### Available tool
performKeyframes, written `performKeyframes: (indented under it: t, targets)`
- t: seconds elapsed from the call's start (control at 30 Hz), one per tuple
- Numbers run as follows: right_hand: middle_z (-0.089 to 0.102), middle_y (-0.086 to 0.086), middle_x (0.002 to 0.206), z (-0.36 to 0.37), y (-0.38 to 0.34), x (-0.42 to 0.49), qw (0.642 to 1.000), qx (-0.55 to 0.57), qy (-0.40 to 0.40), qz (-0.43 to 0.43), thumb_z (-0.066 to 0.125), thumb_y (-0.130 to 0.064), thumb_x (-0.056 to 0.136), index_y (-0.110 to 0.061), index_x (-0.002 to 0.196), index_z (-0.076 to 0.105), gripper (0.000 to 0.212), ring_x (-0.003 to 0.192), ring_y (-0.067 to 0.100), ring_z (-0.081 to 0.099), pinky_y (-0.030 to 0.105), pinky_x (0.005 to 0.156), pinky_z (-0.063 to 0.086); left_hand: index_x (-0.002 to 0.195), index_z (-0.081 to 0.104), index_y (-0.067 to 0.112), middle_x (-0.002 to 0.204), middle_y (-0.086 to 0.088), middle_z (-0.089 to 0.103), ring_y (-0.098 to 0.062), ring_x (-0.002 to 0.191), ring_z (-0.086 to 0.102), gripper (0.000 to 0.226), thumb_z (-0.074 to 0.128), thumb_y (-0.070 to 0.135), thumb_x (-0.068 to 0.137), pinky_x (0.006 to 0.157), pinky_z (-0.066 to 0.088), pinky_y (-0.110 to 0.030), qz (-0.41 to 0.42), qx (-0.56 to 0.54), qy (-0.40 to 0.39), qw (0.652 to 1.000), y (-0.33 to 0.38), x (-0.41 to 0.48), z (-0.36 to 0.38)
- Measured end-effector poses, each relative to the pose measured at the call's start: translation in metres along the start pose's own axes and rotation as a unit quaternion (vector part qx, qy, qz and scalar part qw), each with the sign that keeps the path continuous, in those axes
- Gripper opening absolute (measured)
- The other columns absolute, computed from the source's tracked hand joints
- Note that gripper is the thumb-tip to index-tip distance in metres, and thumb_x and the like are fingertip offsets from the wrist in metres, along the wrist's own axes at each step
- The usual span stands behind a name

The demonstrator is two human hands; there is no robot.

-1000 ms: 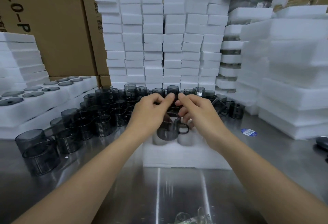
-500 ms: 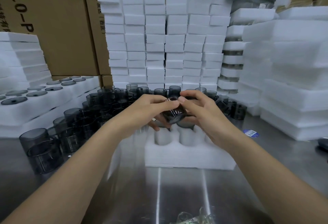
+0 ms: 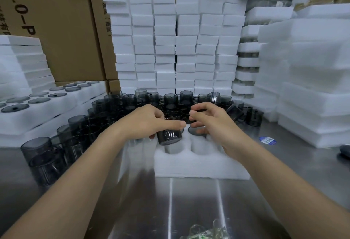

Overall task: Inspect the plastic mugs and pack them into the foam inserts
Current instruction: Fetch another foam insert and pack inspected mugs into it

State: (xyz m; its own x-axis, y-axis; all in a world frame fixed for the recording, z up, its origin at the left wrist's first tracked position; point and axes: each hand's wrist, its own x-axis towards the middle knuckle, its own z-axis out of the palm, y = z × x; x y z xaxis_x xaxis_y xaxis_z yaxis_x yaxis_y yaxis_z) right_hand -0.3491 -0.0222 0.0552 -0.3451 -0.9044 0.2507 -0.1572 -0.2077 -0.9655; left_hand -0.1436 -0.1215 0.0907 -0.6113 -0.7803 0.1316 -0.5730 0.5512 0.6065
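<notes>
Between left-hand fingers [image 3: 158,114] — grey mug [image 3: 169,136]

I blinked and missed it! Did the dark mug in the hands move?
Yes. The mug, now gripped by the left hand, went down and left, closer to the left pocket of the foam insert, which stayed put.

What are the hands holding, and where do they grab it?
The left hand grips a mug round its side, over the foam insert. What the right hand holds cannot be told.

One held mug [image 3: 169,136], one foam insert [image 3: 200,165] nearest, one blue sticker [image 3: 267,140], perhaps forty loose mugs [image 3: 79,125].
</notes>
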Motion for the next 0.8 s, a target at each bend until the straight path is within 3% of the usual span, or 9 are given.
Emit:
performKeyframes:
  t: [0.23, 0.4, 0.6, 0.8]
  targets:
    - [0.076, 0.012, 0.105, 0.000, -0.002, -0.002, 1.000, -0.018, -0.007, -0.001, 0.071, -0.023, 0.102, -0.018, 0.115, 0.071, 0.014, 0.089, 0.020, 0.073, 0.024, 0.073, 0.060, 0.075, 0.053, 0.024, 0.057, 0.014, 0.048, -0.006, 0.051, 0.045, 0.082, 0.081, 0.096, 0.048, 0.060, 0.037, -0.031, 0.032, 0.034, -0.007, 0.999, 0.001, 0.002, 0.009]
    - [0.076, 0.016, 0.105, 0.001, -0.003, -0.004, 1.000, -0.018, -0.013, 0.002, 0.071, -0.021, 0.102, -0.019, 0.111, 0.072, 0.010, 0.084, 0.018, 0.072, 0.020, 0.069, 0.057, 0.082, 0.049, 0.025, 0.075, 0.012, 0.057, -0.013, 0.067, 0.051, 0.085, 0.065, 0.102, 0.049, 0.062, 0.037, -0.036, 0.026, 0.176, -0.014, 0.984, 0.013, -0.005, 0.023]
    - [0.076, 0.014, 0.105, 0.001, -0.003, -0.005, 1.000, -0.023, -0.015, 0.000, 0.071, -0.022, 0.102, -0.018, 0.112, 0.074, 0.011, 0.079, 0.012, 0.073, 0.016, 0.067, 0.055, 0.086, 0.050, 0.029, 0.081, 0.010, 0.062, -0.010, 0.074, 0.057, 0.075, 0.044, 0.101, 0.070, 0.061, 0.036, -0.036, 0.026, 0.295, 0.031, 0.955, 0.019, -0.014, 0.025]
    - [0.077, 0.012, 0.105, 0.002, -0.005, -0.006, 0.999, -0.035, -0.019, 0.003, 0.070, -0.021, 0.103, -0.017, 0.112, 0.075, 0.011, 0.080, 0.011, 0.072, 0.015, 0.068, 0.054, 0.088, 0.043, 0.029, 0.083, 0.010, 0.061, -0.010, 0.074, 0.056, 0.068, 0.039, 0.096, 0.079, 0.060, 0.035, -0.035, 0.018, 0.357, 0.049, 0.932, 0.024, -0.017, 0.033]
